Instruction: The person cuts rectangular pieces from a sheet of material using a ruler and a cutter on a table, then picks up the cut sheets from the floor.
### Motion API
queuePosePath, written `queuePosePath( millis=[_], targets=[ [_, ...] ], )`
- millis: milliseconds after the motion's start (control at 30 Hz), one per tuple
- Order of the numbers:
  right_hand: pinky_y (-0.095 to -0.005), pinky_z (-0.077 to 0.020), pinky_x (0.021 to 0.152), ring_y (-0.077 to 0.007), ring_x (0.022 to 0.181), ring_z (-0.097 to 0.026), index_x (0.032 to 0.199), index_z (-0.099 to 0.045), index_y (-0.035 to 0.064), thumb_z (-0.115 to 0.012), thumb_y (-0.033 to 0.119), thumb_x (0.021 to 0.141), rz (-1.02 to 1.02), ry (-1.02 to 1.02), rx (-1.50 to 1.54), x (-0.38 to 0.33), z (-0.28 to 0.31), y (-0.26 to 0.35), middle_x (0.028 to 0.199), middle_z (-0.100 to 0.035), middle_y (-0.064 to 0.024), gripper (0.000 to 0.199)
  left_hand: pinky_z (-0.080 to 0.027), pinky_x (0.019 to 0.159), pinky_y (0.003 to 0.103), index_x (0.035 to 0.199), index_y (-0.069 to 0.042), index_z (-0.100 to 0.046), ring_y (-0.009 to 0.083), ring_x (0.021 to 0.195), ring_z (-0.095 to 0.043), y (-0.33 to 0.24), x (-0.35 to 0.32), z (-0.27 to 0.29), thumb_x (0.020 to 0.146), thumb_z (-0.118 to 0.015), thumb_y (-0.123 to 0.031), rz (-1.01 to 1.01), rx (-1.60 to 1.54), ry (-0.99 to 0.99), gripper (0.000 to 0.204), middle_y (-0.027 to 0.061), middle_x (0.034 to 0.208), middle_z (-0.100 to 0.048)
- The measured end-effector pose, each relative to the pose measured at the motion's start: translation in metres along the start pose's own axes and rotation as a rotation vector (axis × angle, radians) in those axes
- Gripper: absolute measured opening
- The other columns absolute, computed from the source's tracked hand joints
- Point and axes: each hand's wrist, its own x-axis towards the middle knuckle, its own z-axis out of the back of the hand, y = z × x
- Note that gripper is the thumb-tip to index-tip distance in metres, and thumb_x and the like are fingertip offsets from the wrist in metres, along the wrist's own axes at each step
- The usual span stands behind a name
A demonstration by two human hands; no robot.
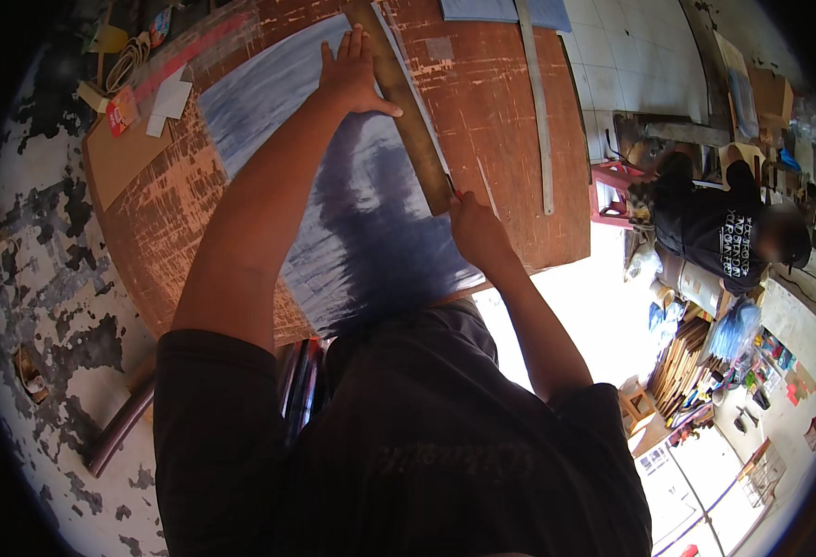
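The left hand (350, 74) lies flat with fingers spread and together pointing away, pressing on a long wooden straightedge (410, 111) and the blue sheet (352, 213) beneath it. The right hand (478, 232) is closed around a small tool at the near end of the straightedge; only a red tip shows, so what the tool is cannot be told. The two hands are well apart, one at each end of the straightedge.

The sheet is large, thin and slightly glossy, blue-grey with streaky shading, and spreads across the middle of a worn wooden table (519, 167) whose reddish-brown surface is scratched and flaking. A thin pale strip (488, 190) lies just beside the straightedge, and a long metal ruler (538, 111) lies further right. At the far left corner sit brown cardboard (120, 158) and white paper scraps (171, 97). To the right, on a pale tiled floor, another person in dark clothes (714, 232) crouches among stacked clutter.
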Motion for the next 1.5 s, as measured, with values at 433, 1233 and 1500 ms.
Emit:
queuePosePath(
  millis=[433, 1233, 1500],
  targets=[
    [-0.0578, -0.0584, 0.084, -0.0488, 0.094, -0.072, 0.115, -0.056, -0.0029, -0.045, 0.037, 0.109, -0.165, 0.115, 0.0, -0.04, 0.022, 0.011, 0.098, -0.071, -0.0311, 0.041, -0.011, 0.126, 0.068, 0.166, 0.005, -0.01, 0.0358, 0.163, -0.006, 0.002, 0.001, 0.001, 0.05, -0.081, -0.09, 0.003, -0.022, 0.027, 0.165, 0.0231, 0.175, -0.003],
    [-0.0532, -0.0553, 0.094, -0.0477, 0.114, -0.068, 0.133, -0.052, -0.0027, -0.082, 0.029, 0.089, -0.203, -0.208, 0.381, 0.026, -0.005, -0.008, 0.119, -0.069, -0.0316, 0.062, -0.017, 0.126, 0.065, 0.162, 0.012, -0.017, 0.0431, 0.161, -0.009, -0.017, -0.019, 0.011, 0.052, -0.088, -0.081, -0.051, -0.082, 0.079, 0.16, 0.0313, 0.172, -0.003],
    [-0.0539, -0.0545, 0.094, -0.0491, 0.113, -0.067, 0.13, -0.055, -0.0036, -0.077, 0.03, 0.092, -0.232, -0.159, 0.327, 0.032, 0.001, -0.005, 0.118, -0.069, -0.0332, 0.055, -0.009, 0.128, 0.062, 0.162, 0.014, -0.01, 0.0437, 0.161, -0.006, -0.021, -0.021, 0.011, 0.044, -0.089, -0.082, -0.031, -0.107, 0.061, 0.171, 0.0341, 0.171, -0.003]
  ],
)
